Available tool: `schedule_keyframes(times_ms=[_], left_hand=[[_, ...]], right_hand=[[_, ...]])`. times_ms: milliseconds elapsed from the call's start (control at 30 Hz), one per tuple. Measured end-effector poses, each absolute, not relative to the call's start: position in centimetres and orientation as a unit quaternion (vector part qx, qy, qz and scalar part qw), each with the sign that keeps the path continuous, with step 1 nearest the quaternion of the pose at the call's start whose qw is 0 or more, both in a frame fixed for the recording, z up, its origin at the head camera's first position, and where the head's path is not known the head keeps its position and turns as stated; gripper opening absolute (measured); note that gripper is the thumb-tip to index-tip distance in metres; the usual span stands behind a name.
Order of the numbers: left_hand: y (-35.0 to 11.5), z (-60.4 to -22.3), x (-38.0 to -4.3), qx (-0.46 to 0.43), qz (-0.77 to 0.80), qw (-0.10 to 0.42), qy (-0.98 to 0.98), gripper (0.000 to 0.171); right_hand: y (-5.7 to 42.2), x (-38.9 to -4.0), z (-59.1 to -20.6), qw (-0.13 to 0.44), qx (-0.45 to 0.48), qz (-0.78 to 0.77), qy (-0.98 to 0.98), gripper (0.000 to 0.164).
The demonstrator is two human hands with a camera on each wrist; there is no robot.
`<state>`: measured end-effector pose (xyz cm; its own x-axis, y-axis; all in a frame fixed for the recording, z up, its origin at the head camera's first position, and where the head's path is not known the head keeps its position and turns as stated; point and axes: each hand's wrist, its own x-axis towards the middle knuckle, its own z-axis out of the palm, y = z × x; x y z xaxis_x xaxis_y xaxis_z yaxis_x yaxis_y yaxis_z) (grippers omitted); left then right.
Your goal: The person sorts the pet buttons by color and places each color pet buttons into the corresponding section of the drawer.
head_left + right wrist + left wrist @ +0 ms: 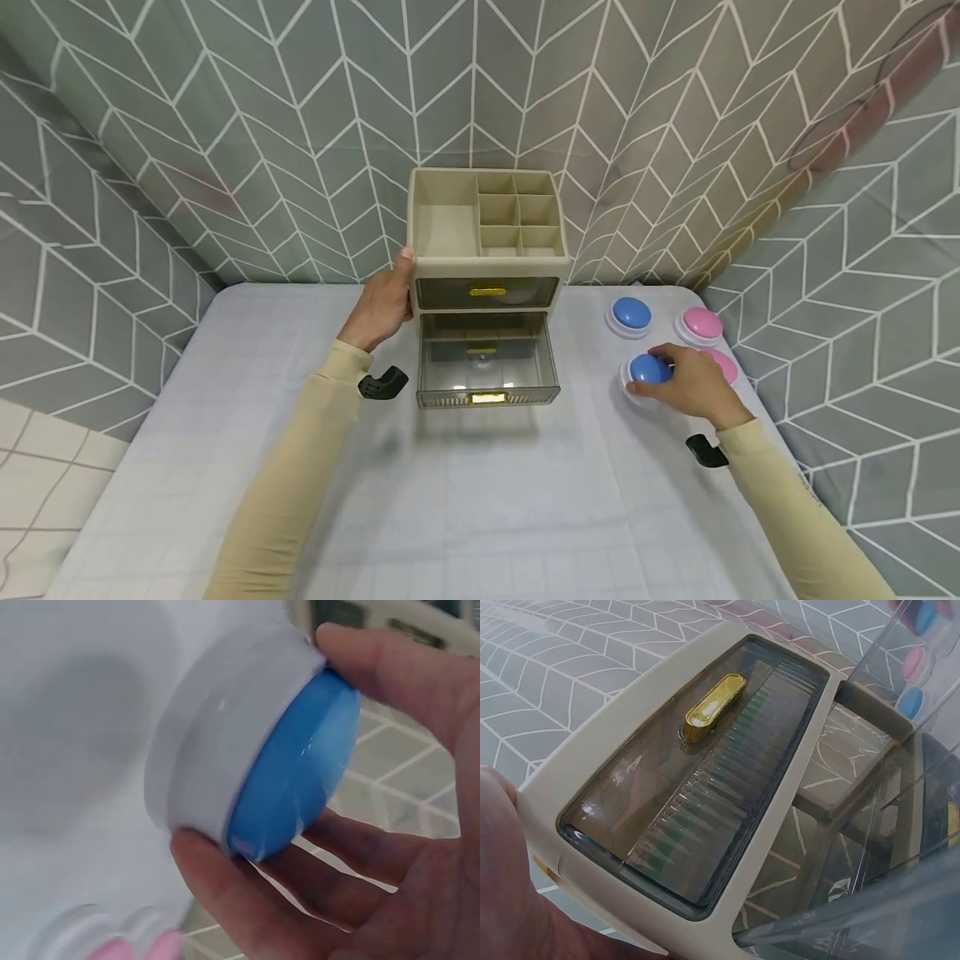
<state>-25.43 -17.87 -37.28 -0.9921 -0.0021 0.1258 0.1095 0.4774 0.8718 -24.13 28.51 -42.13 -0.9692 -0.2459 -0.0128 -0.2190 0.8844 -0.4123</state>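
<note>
My left hand [382, 304] holds the left side of a beige desktop drawer organizer [487, 268], thumb at its top edge. The organizer's upper drawer [694, 780] with a gold handle is closed, while its clear lower drawer [487, 392] is pulled out. On the right, my right hand [697, 383] grips a round white push button with a blue dome [292, 772]. Thumb and fingers lie on opposite sides of its white base. A second blue button [632, 312] stands behind it. Two pink buttons, one at the back [702, 322] and one partly hidden by my hand [722, 365], are close by.
Open compartments [519, 212] form the organizer's top. A white cloth covers the table [480, 500]. Grey patterned curtains [300, 125] stand behind and at both sides. Dark wrist devices [384, 383] show beside both wrists.
</note>
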Motion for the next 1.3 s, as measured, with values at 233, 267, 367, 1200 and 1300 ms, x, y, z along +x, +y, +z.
schedule_keyframes(times_ms=[233,267,367,1200,1300], left_hand=[[-18.1,-37.4,-25.4,-0.03,-0.504,0.053,-0.861,0.086],[-18.1,-37.4,-25.3,-0.028,-0.504,0.052,-0.862,0.086],[-18.2,-37.4,-25.3,-0.025,-0.503,0.049,-0.862,0.083],[-17.9,-37.2,-25.2,-0.024,-0.513,0.056,-0.856,0.078],[-17.9,-37.1,-25.2,-0.025,-0.512,0.056,-0.857,0.077]], right_hand=[[25.7,-23.3,-37.5,0.023,-0.152,-0.224,0.962,0.075],[25.2,-23.2,-36.9,0.019,-0.157,-0.225,0.961,0.075],[23.6,-22.8,-35.0,0.008,-0.175,-0.228,0.958,0.072],[8.4,-22.2,-28.9,0.022,-0.424,-0.18,0.887,0.069],[7.6,-22.6,-28.9,0.023,-0.436,-0.174,0.883,0.068]])
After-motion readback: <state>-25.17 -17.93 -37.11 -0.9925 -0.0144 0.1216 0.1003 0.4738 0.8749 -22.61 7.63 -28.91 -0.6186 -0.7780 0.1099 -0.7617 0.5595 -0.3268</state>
